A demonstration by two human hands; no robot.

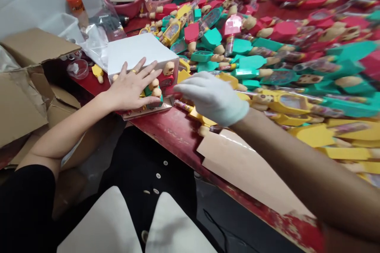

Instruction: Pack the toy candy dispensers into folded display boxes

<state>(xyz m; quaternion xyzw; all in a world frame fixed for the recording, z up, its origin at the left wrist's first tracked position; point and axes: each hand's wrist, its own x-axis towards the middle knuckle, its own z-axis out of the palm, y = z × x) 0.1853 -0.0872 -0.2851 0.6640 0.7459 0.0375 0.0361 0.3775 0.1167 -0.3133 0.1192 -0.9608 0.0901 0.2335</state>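
My left hand (135,85), bare with a ring on one finger, lies spread over a white box (142,47). Under and beside its fingers show small toys with round wooden knobs (156,91) and green and red parts, packed in the box. At the box's right side is my right hand (212,97), in a white glove and slightly blurred. Its fingers are pressed together, with a bit of red at the tips that I cannot make out. A yellow toy (204,118) with a wooden knob lies just below the glove.
Piles of green toys (251,61), yellow toys (291,102) and red toys (285,29) cover the red table (166,130). Flat cardboard (243,166) lies along its front edge. An open carton (20,99) stands left; pink baskets (127,10) and an orange-capped bottle (77,8) are behind.
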